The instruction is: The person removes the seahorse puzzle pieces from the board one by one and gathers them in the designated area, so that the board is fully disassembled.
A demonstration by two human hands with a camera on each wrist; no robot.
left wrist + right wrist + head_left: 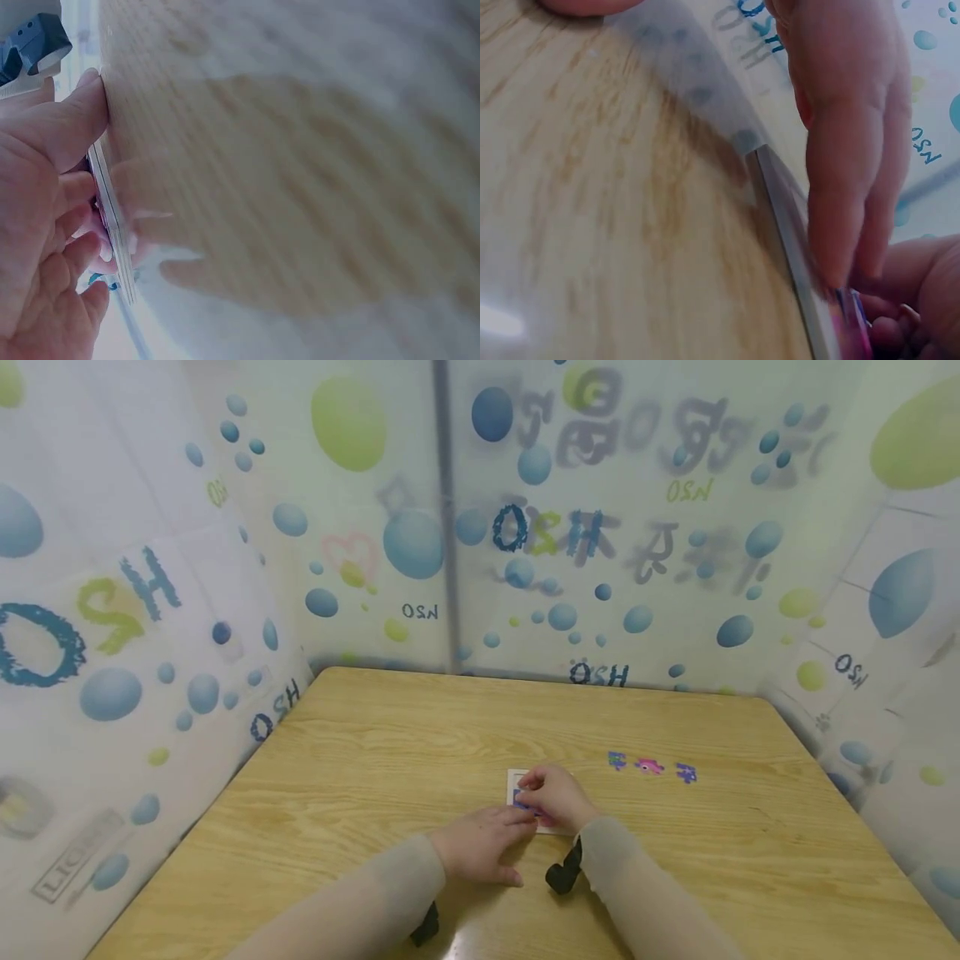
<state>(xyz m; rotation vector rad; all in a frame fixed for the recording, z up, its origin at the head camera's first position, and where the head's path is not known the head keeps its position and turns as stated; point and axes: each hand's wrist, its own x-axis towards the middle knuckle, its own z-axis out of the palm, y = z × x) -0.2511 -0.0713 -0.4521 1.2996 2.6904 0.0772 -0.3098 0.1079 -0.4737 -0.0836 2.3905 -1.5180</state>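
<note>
Table (420,727) reads as wood grain, smooth, glossy enough to throw glare and reflections; wall sheeting (637,543) is thin, translucent, printed, cloth or plastic unclear. Puzzle tray (512,777) and loose pieces (649,766) look like printed card. Sleeves (645,893) matt cloth, wrist mounts (564,870) dark plastic-looking.

A: What surrounds the spot?
B: On my feed, a pale printed curtain (637,585) hangs at twelve o'clock, with more curtains at nine and three. Blue and green ovals and mirrored "H2O" lettering cover them.
A: Anything behind?
B: I see a dark vertical strip (447,518) just left of twelve, and blurred grey characters (592,439) toward one.
A: Furniture, light?
B: A wood-grained tabletop (390,735); my right wrist view catches white glare (501,321) on it at eight.
</note>
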